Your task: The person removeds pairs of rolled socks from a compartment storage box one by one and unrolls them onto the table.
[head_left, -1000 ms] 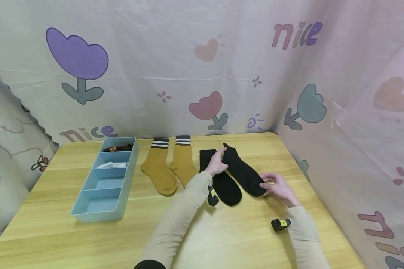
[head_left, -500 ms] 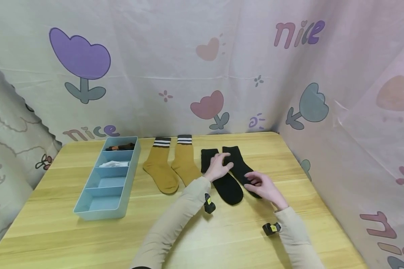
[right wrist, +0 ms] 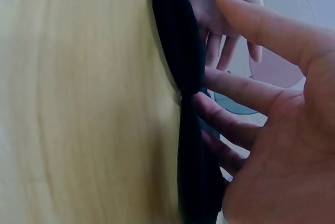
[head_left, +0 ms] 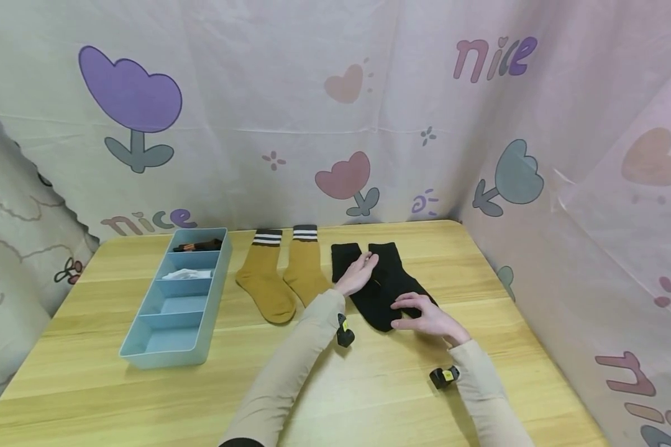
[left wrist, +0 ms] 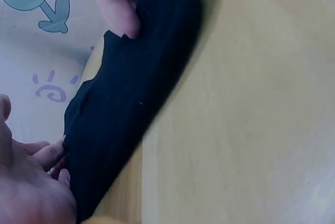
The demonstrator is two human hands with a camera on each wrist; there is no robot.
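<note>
Two black socks lie side by side on the table, the left black sock (head_left: 371, 307) and the right black sock (head_left: 390, 272). My left hand (head_left: 359, 274) rests across the left one, fingers extended toward the right one. Over the foot parts hovers my right hand (head_left: 425, 315), its thumb near the left sock's toe and its fingers loosely bent. In the right wrist view, the right hand's fingers (right wrist: 230, 116) reach to the black fabric (right wrist: 183, 41), with the thumb well apart. The left wrist view has the left hand (left wrist: 31, 182) touching the sock edge. Parts of both socks are hidden.
Two mustard socks (head_left: 265, 279) with striped cuffs lie left of the black pair. Further left stands a blue divided box (head_left: 215, 298) with a dark item (head_left: 198, 246) and a white item (head_left: 187, 274) in separate compartments. A printed curtain (head_left: 229, 124) borders the table.
My right hand has left the right black sock's toe and moved left toward the other toe. The left hand has let go of the right sock's cuff, which now lies flat.
</note>
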